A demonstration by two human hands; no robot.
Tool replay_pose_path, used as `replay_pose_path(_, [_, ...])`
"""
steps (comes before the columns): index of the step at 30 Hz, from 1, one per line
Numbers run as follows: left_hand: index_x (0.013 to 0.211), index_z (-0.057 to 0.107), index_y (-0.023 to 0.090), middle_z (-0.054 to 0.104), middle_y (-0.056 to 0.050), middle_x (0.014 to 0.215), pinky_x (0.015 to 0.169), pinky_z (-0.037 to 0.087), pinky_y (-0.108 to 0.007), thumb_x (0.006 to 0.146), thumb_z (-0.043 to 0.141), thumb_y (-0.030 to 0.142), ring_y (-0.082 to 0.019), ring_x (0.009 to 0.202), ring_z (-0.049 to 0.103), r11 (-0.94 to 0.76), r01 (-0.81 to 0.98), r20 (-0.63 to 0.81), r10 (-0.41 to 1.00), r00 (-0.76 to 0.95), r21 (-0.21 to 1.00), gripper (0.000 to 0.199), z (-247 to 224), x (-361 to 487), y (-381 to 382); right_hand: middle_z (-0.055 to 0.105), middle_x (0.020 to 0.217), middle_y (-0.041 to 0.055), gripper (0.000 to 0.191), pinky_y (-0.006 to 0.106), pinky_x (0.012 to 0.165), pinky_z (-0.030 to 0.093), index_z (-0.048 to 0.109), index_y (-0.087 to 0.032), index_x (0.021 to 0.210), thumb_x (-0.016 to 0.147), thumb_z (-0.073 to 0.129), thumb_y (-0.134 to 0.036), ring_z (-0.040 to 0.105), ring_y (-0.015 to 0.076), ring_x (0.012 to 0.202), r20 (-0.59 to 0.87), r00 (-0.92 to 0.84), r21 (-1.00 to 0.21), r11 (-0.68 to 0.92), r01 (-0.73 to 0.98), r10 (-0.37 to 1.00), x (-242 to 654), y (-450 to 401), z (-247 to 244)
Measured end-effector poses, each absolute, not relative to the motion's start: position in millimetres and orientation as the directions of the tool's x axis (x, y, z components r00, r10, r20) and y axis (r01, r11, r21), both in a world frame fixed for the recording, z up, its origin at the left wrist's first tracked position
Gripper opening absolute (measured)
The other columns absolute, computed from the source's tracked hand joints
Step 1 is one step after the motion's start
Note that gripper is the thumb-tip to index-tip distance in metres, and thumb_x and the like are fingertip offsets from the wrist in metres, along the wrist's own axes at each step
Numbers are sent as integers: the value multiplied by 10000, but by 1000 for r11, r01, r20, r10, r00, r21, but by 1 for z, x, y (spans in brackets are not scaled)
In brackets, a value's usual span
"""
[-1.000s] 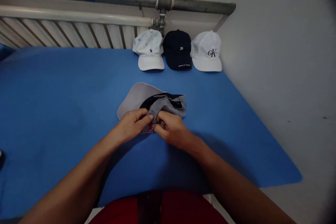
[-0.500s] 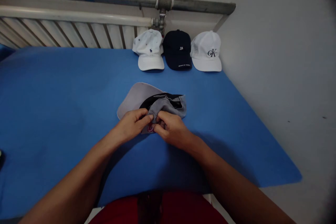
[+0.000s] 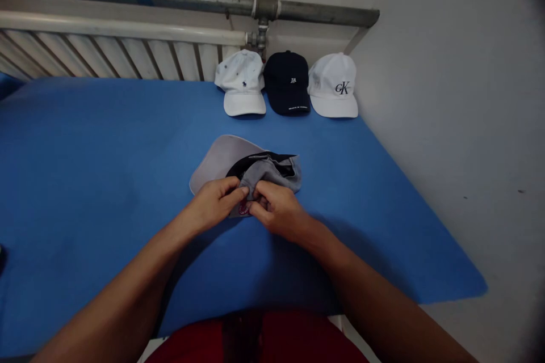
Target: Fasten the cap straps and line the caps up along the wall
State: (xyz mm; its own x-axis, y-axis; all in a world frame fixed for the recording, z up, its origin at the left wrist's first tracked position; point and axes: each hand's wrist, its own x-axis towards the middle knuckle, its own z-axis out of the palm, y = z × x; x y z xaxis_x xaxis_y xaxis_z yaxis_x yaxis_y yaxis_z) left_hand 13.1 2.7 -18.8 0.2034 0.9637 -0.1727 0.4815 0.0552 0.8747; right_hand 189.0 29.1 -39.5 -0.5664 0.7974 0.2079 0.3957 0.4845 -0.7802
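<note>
A grey baseball cap (image 3: 221, 159) lies on its side on the blue table, its brim pointing up and left and its dark inner band showing. My left hand (image 3: 215, 199) pinches the cap's near edge between thumb and fingers. Right beside it, my right hand (image 3: 276, 207) is closed on the same grey cloth, fingers curled. Between the two hands shows a small dark red patch (image 3: 244, 208) on the cap. The fingertips and the bit of cloth under them are partly hidden.
At the back of the blue table (image 3: 106, 142) stand a white cap (image 3: 243, 82), a black cap (image 3: 288, 82) and a white cap with black letters (image 3: 334, 85). Behind them are a radiator (image 3: 128, 57) and a metal pipe (image 3: 191, 0). A wall (image 3: 447, 96) borders the right side.
The view has shifted very slightly. Both hands and the grey cap keep nearly the same position and grip.
</note>
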Motion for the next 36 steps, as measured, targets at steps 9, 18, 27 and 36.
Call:
replay_pose_path(9, [645, 463, 200, 397, 43, 598, 514, 308, -251, 852, 450, 440, -118, 565, 382, 49, 502, -169, 966, 196, 864, 317, -18, 14, 2, 482, 646, -43, 178, 251, 546, 323, 454, -193, 668, 762, 589, -124, 417, 93, 574, 204, -572, -772, 490, 404, 794, 189, 29, -39])
replay_pose_path(18, [655, 475, 200, 416, 36, 599, 514, 318, -256, 854, 439, 446, -124, 567, 399, 39, 519, -167, 965, 203, 854, 318, -19, 13, 3, 484, 649, -43, 184, 247, 546, 320, 450, -192, 665, 771, 589, -133, 422, 89, 573, 199, -574, -773, 487, 406, 794, 190, 29, -40])
replay_pose_path(27, [633, 455, 205, 400, 41, 583, 501, 306, -257, 855, 447, 428, -120, 548, 385, 20, 542, -149, 970, 194, 840, 316, -16, 14, 2, 481, 652, -42, 203, 249, 550, 318, 430, -196, 660, 771, 590, -140, 419, 91, 572, 185, -572, -770, 480, 421, 799, 189, 29, -38])
replay_pose_path(36, [640, 454, 200, 402, 45, 589, 508, 303, -250, 863, 446, 424, -117, 555, 376, 27, 533, -150, 970, 189, 845, 316, -19, 14, 2, 496, 658, -36, 183, 249, 559, 332, 451, -195, 671, 781, 589, -149, 431, 96, 586, 182, -578, -763, 485, 426, 795, 189, 29, -36])
